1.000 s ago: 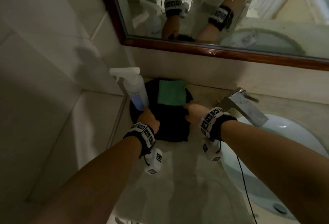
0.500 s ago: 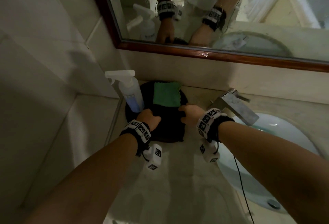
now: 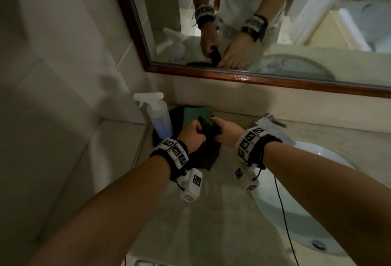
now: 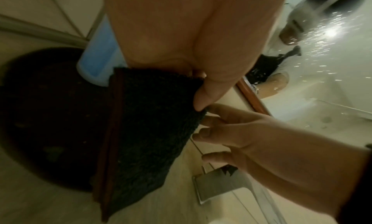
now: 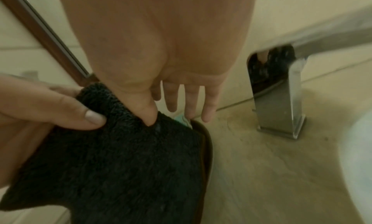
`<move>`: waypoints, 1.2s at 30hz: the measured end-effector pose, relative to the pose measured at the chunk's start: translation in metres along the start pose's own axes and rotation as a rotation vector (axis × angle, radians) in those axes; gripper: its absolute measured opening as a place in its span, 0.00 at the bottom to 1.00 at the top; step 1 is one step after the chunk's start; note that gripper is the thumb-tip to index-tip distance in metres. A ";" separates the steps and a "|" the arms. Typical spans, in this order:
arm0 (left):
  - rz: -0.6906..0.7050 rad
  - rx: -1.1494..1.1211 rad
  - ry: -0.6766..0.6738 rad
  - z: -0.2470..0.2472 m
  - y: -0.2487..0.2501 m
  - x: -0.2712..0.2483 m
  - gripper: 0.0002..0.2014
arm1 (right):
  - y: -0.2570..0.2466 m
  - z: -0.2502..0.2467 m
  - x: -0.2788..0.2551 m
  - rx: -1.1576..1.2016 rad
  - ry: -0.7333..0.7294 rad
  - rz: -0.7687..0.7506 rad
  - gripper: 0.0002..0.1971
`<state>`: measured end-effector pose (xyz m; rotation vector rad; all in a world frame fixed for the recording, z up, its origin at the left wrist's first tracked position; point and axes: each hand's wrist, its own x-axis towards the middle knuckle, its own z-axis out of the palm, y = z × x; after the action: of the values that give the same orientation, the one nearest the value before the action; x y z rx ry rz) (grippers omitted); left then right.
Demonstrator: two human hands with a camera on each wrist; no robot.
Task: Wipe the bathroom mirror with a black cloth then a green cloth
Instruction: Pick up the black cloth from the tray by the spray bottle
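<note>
A black cloth (image 3: 208, 149) hangs between my two hands, above a dark round mat (image 3: 160, 136) on the counter. My left hand (image 3: 195, 130) grips its upper left edge; in the left wrist view the thumb pinches the black cloth (image 4: 149, 132). My right hand (image 3: 215, 127) pinches the upper right edge. In the right wrist view the thumb presses into the black cloth (image 5: 124, 155) while the other fingers (image 5: 189, 103) stay straight. A green cloth (image 3: 197, 114) lies folded on the mat behind my hands. The wood-framed mirror (image 3: 275, 22) is on the wall above.
A spray bottle (image 3: 157, 117) with blue liquid stands on the mat's left edge, close to my left hand. A steel faucet (image 3: 268, 126) and white basin (image 3: 306, 213) are on the right. A tiled wall (image 3: 53, 75) closes the left side.
The black cloth lay flat on the mat under both hands. Both hands have since gathered its top edge and lifted it off the mat.
</note>
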<state>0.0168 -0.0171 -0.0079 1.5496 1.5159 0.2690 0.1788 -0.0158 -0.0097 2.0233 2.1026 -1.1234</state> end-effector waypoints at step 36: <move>1.091 0.240 0.155 0.227 0.459 -0.289 0.22 | 0.249 -0.251 -0.520 0.339 0.831 0.066 0.05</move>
<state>0.4239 -0.2874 0.3188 2.4814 0.6686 0.8506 0.5955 -0.3658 0.3057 3.1098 2.1944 -0.7207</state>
